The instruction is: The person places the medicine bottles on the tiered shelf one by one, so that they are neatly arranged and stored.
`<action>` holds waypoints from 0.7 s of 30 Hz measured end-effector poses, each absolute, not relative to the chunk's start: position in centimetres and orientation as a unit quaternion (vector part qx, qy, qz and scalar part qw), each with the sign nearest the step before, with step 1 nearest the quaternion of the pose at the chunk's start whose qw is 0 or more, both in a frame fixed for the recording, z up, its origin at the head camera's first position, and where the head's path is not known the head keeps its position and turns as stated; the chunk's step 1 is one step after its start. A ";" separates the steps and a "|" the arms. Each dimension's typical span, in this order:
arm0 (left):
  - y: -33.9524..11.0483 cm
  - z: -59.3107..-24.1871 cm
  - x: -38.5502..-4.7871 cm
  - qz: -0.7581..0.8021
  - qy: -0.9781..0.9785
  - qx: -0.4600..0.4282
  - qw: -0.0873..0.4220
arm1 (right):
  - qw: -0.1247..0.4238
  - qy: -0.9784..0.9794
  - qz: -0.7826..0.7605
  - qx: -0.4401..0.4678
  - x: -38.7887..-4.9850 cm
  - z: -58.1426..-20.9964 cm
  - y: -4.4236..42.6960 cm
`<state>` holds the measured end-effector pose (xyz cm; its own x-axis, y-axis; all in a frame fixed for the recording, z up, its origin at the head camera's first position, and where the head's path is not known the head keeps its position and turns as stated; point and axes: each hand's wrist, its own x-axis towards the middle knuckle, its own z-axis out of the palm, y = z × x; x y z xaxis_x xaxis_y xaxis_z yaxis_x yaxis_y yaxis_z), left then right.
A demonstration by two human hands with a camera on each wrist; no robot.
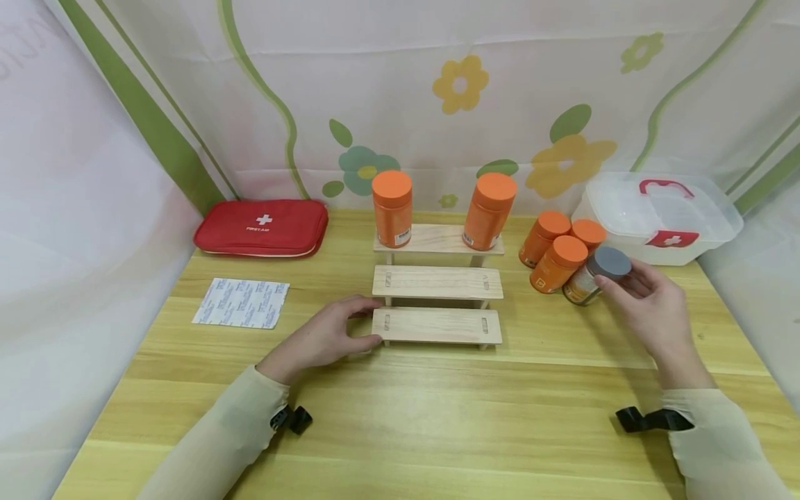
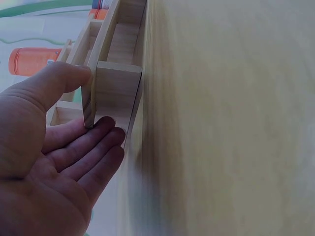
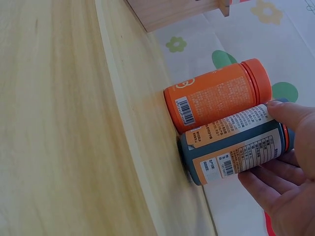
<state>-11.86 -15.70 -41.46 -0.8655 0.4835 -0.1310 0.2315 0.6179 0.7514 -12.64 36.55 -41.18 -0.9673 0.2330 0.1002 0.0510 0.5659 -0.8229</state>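
A three-step wooden rack [image 1: 437,282] stands mid-table, its top step bearing two orange bottles, one at the left [image 1: 394,217] and one at the right [image 1: 489,217]. My left hand [image 1: 323,337] holds the left end of the lowest step [image 2: 88,110] between thumb and fingers. Over at the right, my right hand [image 1: 659,309] grips a grey-lidded bottle [image 1: 581,286] with a printed label, thumb on one side and fingers on the other. Against it stands an orange bottle [image 3: 221,93], one of three grouped there. Whether the grey-lidded bottle's base touches the table, I cannot tell.
A red first-aid pouch [image 1: 262,229] lies at the back left, with a white printed sheet [image 1: 242,303] in front of it. A clear-lidded white box [image 1: 662,215] with a red handle sits at the back right. A flowered curtain [image 1: 375,83] hangs behind the table.
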 end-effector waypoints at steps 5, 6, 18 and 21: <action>-15.7 -41.4 -11.8 0.386 0.885 0.203 0.163 | 0.104 -0.873 0.467 -0.097 -12.2 -40.8 36.7; -15.7 -41.4 -11.8 0.386 0.885 0.202 0.163 | 0.106 -0.871 0.469 -0.100 -12.0 -40.6 36.7; -15.6 -41.3 -11.8 0.385 0.885 0.201 0.165 | 0.155 -0.839 0.511 -0.108 -10.5 -38.8 36.3; -15.6 -41.4 -11.9 0.386 0.885 0.202 0.165 | 0.169 -0.834 0.515 -0.104 -10.0 -38.3 35.9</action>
<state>-11.89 -15.63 -41.36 -0.8639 0.4849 -0.1362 0.2304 0.6209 0.7492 -9.95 35.86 -38.27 -0.9214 0.3474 0.1741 -0.0001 0.4477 -0.8942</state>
